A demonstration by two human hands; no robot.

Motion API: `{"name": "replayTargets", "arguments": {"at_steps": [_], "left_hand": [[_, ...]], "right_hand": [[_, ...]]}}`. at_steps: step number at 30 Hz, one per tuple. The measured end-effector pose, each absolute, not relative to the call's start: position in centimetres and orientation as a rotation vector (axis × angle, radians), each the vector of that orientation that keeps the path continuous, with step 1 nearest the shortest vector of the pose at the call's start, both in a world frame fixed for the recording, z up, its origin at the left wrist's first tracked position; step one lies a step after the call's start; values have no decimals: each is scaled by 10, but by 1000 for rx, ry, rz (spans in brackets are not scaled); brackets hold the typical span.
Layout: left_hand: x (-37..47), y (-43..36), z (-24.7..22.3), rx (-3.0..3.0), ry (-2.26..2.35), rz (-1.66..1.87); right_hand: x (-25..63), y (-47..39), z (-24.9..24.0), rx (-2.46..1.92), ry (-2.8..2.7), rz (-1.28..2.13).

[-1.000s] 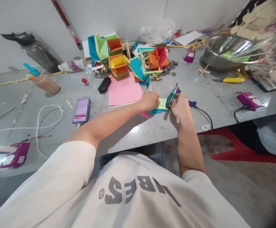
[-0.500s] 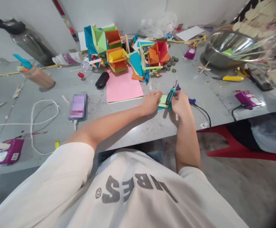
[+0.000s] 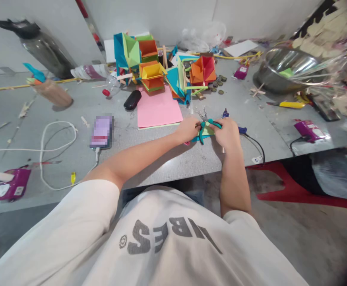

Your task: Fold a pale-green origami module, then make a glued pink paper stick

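Teal-handled pliers (image 3: 202, 134) are spread between my two hands, jaws toward the back of the table. My left hand (image 3: 189, 129) pinches one handle near the jaws. Fingers closed, my right hand (image 3: 227, 132) grips the other handle. Beneath the pliers lie small green and blue paper pieces (image 3: 210, 131), partly covered by the tool and my right hand. A dark blue tool handle (image 3: 242, 130) with a black cable shows just right of my right hand. Pink paper sheets (image 3: 158, 109) lie behind my left forearm.
Coloured paper boxes (image 3: 152, 73) and sticks stand at the back. On the left are a phone (image 3: 101, 133), a white cable (image 3: 42, 159), a cup (image 3: 54, 93) and a bottle (image 3: 46, 53). A metal bowl (image 3: 268, 79) and yellow cutter (image 3: 291, 105) are on the right.
The pliers have opened and turned, with their jaws now pointing further left. My left hand has left the paper and taken hold of one plier handle.
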State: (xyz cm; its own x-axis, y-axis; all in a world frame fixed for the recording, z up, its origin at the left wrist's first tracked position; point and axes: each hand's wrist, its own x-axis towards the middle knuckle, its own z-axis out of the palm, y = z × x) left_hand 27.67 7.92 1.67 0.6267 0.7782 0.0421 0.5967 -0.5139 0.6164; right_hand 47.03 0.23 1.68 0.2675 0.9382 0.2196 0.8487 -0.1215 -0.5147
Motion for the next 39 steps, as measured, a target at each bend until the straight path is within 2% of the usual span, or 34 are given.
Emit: {"name": "replayTargets", "arguments": {"at_steps": [7,14,19,22,28,33,39], "left_hand": [[267,78,19,2183,1127,529],[265,72,18,2143,1072,567],[207,75,37,2401,1112,553],[141,83,40,2480,1386,523],[47,106,20,2329,1683,374],[39,115,15,2184,1659,494],[50,109,18,2036,1667,641]], "right_hand": [[465,10,0,-1928,-1524,244],[464,12,-5,-2090,-1587,18],[457,8,11,-1975,-1600,-74],[435,7,33,-1901,-1795,-106],[346,41,70,-1696,-2642,22],[293,79,55,-1644,-2677,-185],[282,88,31,-1600,-2669,-269]]}}
